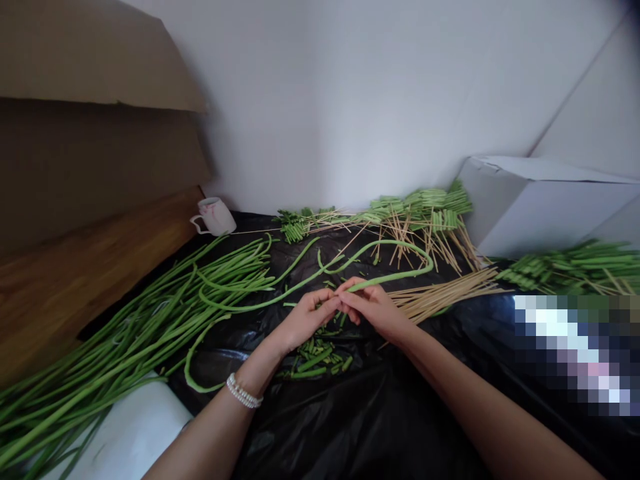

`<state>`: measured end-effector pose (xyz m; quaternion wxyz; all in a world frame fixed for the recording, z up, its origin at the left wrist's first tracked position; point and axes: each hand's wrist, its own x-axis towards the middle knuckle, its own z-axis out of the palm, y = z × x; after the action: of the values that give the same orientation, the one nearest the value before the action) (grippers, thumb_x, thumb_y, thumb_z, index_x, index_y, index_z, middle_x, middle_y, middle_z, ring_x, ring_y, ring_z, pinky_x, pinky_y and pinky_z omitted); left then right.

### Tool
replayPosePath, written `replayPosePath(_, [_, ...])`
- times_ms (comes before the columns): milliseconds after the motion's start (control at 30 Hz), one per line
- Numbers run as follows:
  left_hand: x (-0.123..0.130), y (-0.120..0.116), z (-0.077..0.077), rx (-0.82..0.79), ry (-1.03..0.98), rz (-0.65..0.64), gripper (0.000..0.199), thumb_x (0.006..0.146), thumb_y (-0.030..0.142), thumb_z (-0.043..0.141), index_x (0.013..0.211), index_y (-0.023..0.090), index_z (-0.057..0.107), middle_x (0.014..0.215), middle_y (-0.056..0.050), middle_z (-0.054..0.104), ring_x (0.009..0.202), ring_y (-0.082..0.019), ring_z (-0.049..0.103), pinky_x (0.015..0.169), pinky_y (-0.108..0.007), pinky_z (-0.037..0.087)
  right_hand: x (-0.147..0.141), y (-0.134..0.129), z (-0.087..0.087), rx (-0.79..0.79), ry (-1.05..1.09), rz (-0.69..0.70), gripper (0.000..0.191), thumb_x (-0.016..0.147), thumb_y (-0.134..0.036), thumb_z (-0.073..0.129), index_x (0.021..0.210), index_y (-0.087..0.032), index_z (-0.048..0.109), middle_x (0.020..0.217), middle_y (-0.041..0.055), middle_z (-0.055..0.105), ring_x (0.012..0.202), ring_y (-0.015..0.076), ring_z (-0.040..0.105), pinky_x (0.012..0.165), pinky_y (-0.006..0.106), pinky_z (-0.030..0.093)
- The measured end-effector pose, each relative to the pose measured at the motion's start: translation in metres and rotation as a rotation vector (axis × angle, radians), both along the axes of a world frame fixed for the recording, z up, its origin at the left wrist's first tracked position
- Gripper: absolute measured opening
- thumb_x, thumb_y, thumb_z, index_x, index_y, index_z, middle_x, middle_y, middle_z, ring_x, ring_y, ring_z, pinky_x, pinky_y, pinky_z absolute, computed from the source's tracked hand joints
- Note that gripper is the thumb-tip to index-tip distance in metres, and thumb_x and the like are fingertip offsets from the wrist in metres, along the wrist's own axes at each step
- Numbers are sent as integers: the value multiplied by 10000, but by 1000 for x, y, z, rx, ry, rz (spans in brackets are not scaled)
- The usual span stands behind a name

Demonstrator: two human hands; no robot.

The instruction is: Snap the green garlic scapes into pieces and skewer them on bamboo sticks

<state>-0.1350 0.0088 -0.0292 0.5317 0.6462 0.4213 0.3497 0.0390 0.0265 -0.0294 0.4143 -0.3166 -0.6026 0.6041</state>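
Note:
A long green stalk (420, 272) curls over the black sheet, and its thick end lies in my right hand (373, 307), whose fingers are closed on it. My left hand (311, 317), with a beaded bracelet at the wrist, meets the right at the fingertips. Its fingers are pinched; what they hold, if anything, is too small to make out. Short cut green pieces (316, 357) lie on the sheet just below my hands. Many long green stalks (145, 333) spread out at the left. Right of my hands is a bundle of thin wooden sticks (445, 293).
Skewered green pieces (425, 201) stand along the wall at the back, with more (575, 263) at the right beside a white box (540, 207). A white mug (219, 217) is at the back left, near a cardboard box (100, 153). Black sheeting (350, 427) covers the surface.

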Motion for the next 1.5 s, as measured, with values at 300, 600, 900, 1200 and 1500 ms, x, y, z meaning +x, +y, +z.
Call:
replayPosePath(300, [6,-6,6,77,24,-96,356,928,449,485,837,141,637,708,-6,560,622,-108,427,582,-221,335,-2,-2,-3,-111,-20,-9,281,824,-421,646,744,-201,490,513,-67,561,370,53,430,349,156,289])
replayPosePath(600, [2,-12,13,-204,-245,-174,372,859,494,587,816,125,578,575,61,367,489,-59,228,453,-227,121,-3,-11,5,-333,334,235,274,814,-338,671,714,-205,453,435,-112,481,304,18,283,336,148,197])
replayPosePath(900, [-2,-12,3,-325,-374,-221,384,770,506,683,736,146,554,478,73,382,416,-46,241,449,-245,138,1,-15,6,-301,366,366,254,850,-325,649,739,-212,451,452,-123,490,282,17,313,310,131,226])
replayPosePath(1200, [-3,-11,3,-331,-414,-260,366,812,470,642,680,144,544,441,73,359,394,-45,235,448,-245,155,-1,-14,5,-325,399,388,221,852,-319,653,747,-208,494,464,-108,497,288,23,308,308,140,229])
replayPosePath(1500, [-6,3,7,-232,-251,-4,483,911,558,446,809,118,618,534,28,466,408,-51,278,404,-213,139,4,4,2,-283,357,45,233,726,-334,772,826,-174,636,623,-35,603,461,60,482,435,194,371])
